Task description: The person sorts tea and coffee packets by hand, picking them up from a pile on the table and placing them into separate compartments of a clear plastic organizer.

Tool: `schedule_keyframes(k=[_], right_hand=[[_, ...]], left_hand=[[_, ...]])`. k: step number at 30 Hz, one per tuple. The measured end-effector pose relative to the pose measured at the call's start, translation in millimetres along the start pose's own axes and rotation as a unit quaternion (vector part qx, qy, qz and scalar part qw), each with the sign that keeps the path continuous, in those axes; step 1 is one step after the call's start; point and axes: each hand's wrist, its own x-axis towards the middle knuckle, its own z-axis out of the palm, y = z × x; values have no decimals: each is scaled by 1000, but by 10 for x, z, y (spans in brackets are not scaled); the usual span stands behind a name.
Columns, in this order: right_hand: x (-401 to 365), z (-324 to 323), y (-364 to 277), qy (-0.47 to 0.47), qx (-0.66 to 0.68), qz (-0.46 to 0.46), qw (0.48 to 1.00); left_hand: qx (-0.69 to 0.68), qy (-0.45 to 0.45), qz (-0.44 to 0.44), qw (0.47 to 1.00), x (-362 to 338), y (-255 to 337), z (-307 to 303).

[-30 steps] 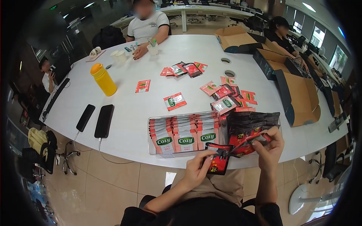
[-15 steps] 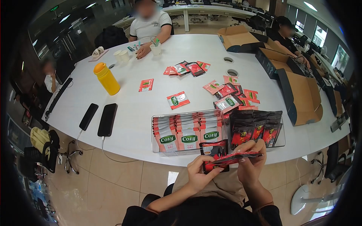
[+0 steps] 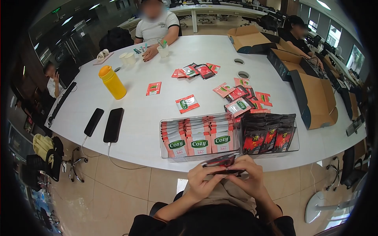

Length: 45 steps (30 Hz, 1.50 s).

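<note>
Dark red-and-black sachets (image 3: 219,161) are held between my left hand (image 3: 202,183) and my right hand (image 3: 249,177), at the table's near edge. The fingers of both hands are closed on them. Just beyond stands a clear tray (image 3: 189,158) with rows of pink Cozy sachets (image 3: 199,143) on its left side and black-and-red sachets (image 3: 269,137) on its right. Behind the tray lies a loose pile of mixed sachets (image 3: 239,105). A single Cozy sachet (image 3: 187,104) and a smaller pink one (image 3: 153,88) lie farther left.
On the white table (image 3: 141,149) are a yellow bottle (image 3: 113,83), two phones (image 3: 113,125) (image 3: 93,122) with cables, tape rolls (image 3: 243,75) and paper cups (image 3: 163,51). Open cardboard boxes (image 3: 317,102) occupy the right. One person (image 3: 159,27) sits opposite, another (image 3: 297,37) at back right.
My right hand has moved left and down, closer to my left hand. The held sachets are now drawn together between both hands, where before they were spread apart.
</note>
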Motion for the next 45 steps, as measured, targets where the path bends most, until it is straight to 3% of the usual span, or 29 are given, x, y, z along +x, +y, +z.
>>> schedule_keyframes(k=[7, 11, 14, 17, 18, 19, 21, 24, 28, 30, 33, 39, 42, 45], right_hand=[[48, -119, -61, -5, -84, -59, 995], [2, -210, -48, -27, -100, -62, 993], [26, -316, -88, 28, -107, -79, 991], [34, -509, -18, 180, -95, -101, 974], [4, -568, 71, 246, -17, -95, 965], [-74, -655, 86, 331, -71, -18, 941], [-15, -874, 172, 372, -105, -32, 922], [94, -1078, 145, 319, -75, 1, 945], [117, -1230, 153, 142, -136, 106, 975], [172, -1294, 196, 34, -215, 54, 975], [300, -1318, 190, -8, -368, -10, 930], [540, -1284, 155, -73, -417, 36, 905], [578, -1244, 224, -131, -439, 53, 887], [641, -1207, 200, -128, -445, 47, 885]], left_hand=[[49, -77, 100, 991, 191, 34, -22], [30, -71, 77, 994, 167, 57, 5], [23, -53, 70, 996, 175, 57, 46], [79, -20, 52, 995, 124, -12, 56], [34, 26, 67, 997, 144, -75, 123], [44, 12, 57, 997, 147, -79, 125], [70, -8, 52, 996, 156, -107, 130], [52, -9, 27, 998, 178, -183, 219], [39, -32, 6, 999, 154, -239, 251], [27, -24, -1, 999, 174, -228, 261], [15, -13, 5, 1000, 192, -234, 260], [22, -35, -19, 999, 176, -232, 233], [13, -37, 9, 999, 190, -254, 246], [15, -37, 33, 999, 207, -270, 259]])
